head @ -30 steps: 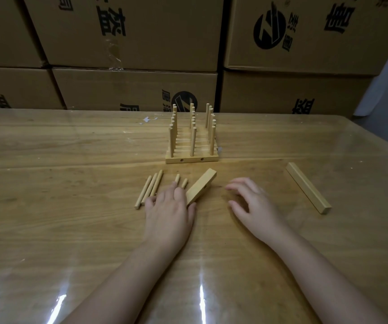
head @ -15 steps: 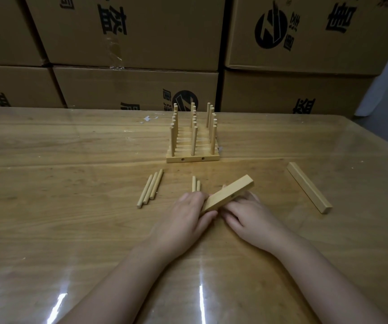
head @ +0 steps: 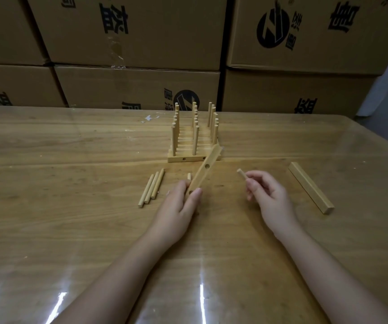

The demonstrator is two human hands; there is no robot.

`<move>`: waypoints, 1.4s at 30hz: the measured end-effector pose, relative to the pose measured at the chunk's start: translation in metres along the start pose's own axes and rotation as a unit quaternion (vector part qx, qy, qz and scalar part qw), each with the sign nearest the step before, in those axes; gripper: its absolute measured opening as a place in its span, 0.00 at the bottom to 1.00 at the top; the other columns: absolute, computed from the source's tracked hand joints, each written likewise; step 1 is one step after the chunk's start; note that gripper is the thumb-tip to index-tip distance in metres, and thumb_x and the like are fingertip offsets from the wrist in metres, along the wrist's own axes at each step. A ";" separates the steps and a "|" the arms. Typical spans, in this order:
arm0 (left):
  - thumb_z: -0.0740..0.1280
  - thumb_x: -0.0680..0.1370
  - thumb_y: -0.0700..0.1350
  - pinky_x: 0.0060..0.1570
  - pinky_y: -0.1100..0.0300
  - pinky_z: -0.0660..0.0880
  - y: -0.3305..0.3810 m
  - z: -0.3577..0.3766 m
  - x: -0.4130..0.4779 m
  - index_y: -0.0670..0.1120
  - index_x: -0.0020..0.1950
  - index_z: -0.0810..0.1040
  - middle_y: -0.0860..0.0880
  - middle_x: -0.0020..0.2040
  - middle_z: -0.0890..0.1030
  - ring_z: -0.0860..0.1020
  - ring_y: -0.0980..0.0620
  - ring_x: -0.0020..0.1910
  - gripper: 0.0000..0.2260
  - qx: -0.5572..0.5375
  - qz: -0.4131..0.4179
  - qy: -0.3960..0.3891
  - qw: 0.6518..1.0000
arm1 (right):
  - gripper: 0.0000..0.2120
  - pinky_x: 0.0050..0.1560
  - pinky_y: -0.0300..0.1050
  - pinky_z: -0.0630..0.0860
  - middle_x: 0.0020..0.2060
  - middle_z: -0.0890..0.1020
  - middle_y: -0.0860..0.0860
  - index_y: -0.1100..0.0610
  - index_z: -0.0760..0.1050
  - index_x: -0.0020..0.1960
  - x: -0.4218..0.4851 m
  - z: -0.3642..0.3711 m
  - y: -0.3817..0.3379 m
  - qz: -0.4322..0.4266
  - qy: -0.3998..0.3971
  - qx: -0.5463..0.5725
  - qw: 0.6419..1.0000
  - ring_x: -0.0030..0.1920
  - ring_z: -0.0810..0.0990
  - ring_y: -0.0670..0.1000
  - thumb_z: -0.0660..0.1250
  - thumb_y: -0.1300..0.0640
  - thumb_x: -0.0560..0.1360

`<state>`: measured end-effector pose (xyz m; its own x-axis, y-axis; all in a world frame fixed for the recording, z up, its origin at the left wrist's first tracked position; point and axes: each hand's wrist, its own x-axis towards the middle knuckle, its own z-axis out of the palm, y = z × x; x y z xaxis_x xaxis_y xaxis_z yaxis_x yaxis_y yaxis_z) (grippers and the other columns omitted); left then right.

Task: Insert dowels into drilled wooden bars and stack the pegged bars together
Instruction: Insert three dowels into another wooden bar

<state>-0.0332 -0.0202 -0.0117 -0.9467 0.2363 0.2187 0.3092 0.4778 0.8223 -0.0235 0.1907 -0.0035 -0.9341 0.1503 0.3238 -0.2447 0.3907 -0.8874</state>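
A wall of brown cardboard boxes (head: 141,31) with black printed marks fills the top of the frame. Below it a wide wooden table (head: 48,230) under a glossy clear cover takes up everything else. At the centre, towards the far edge, sits the stack of pegged bars (head: 188,150): flat bars laid side by side, rows of upright dowels rising from them, and small holes showing in the front face. Two bare forearms reach in from the bottom edge. The left hand (head: 179,211), just left of centre, pinches the near end of a drilled bar (head: 205,170) between thumb and curled fingers. That bar slants up and away to the right, with one hole plain at its middle and another beside the thumb. Its far end overlaps the stack's front right corner in the view, and I can't tell whether the two touch. The right hand (head: 272,197), right of centre, has its fingers curled in and pinches a single dowel (head: 241,172). The dowel's tip pokes out towards the upper left, apart from the held bar. Further right a loose bar (head: 311,187) lies flat on the table, running diagonally, well clear of both hands. Left of the left hand, three dowels (head: 152,189) lie side by side, touching and angled together. The end of one more dowel (head: 189,176) peeks out just behind the held bar, above the left fingertips.
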 end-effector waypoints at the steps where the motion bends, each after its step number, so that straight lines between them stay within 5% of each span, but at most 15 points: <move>1: 0.57 0.79 0.55 0.44 0.62 0.68 0.000 0.000 0.000 0.52 0.55 0.72 0.54 0.45 0.76 0.75 0.56 0.46 0.10 0.002 -0.001 0.001 1.000 | 0.08 0.37 0.32 0.73 0.35 0.80 0.42 0.43 0.76 0.48 0.000 -0.001 0.000 0.010 0.001 0.022 1.000 0.34 0.76 0.41 0.61 0.56 0.78; 5: 0.56 0.80 0.56 0.38 0.61 0.69 0.000 0.002 0.001 0.54 0.50 0.73 0.56 0.38 0.76 0.74 0.59 0.38 0.10 0.024 0.010 -0.030 0.999 | 0.08 0.35 0.30 0.73 0.35 0.81 0.44 0.46 0.77 0.48 0.002 -0.002 0.001 0.036 -0.020 0.075 0.996 0.33 0.77 0.41 0.62 0.57 0.78; 9: 0.56 0.82 0.51 0.39 0.60 0.72 -0.003 0.004 0.003 0.56 0.67 0.70 0.56 0.33 0.78 0.74 0.63 0.31 0.14 -0.001 0.004 -0.019 1.000 | 0.09 0.40 0.31 0.75 0.38 0.84 0.46 0.49 0.78 0.49 0.003 -0.004 -0.001 0.067 -0.032 0.123 0.990 0.37 0.81 0.42 0.65 0.61 0.76; 19: 0.55 0.82 0.53 0.42 0.57 0.74 0.000 0.003 0.000 0.56 0.67 0.71 0.59 0.31 0.77 0.74 0.64 0.32 0.15 0.023 0.001 -0.045 0.999 | 0.09 0.57 0.44 0.70 0.48 0.84 0.44 0.51 0.76 0.55 0.004 -0.003 -0.001 0.113 -0.035 0.191 0.975 0.53 0.79 0.42 0.62 0.55 0.77; 25: 0.55 0.81 0.54 0.45 0.53 0.75 0.002 0.000 -0.001 0.57 0.67 0.71 0.56 0.34 0.78 0.77 0.60 0.37 0.16 0.038 -0.003 -0.068 0.997 | 0.07 0.36 0.37 0.72 0.32 0.79 0.48 0.58 0.77 0.48 0.009 -0.011 0.002 0.156 -0.002 0.336 0.929 0.34 0.74 0.45 0.67 0.59 0.70; 35: 0.55 0.81 0.54 0.43 0.57 0.72 0.000 0.001 0.000 0.54 0.66 0.72 0.58 0.35 0.76 0.76 0.59 0.39 0.15 0.035 -0.007 -0.056 0.998 | 0.06 0.40 0.38 0.77 0.38 0.84 0.54 0.58 0.76 0.51 0.008 -0.004 0.008 0.125 -0.042 0.218 0.967 0.38 0.80 0.47 0.66 0.63 0.74; 42: 0.55 0.81 0.54 0.44 0.58 0.69 -0.004 0.004 0.001 0.55 0.65 0.71 0.60 0.38 0.75 0.73 0.60 0.40 0.14 0.023 -0.003 -0.038 0.999 | 0.03 0.35 0.33 0.76 0.33 0.83 0.49 0.57 0.77 0.48 0.004 0.000 0.006 0.098 -0.044 0.123 0.987 0.33 0.78 0.44 0.66 0.62 0.75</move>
<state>-0.0347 -0.0183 -0.0167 -0.9394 0.2962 0.1724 0.3096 0.5177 0.7976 -0.0289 0.1938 -0.0072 -0.9860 0.1179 0.1179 -0.1027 0.1274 -0.9865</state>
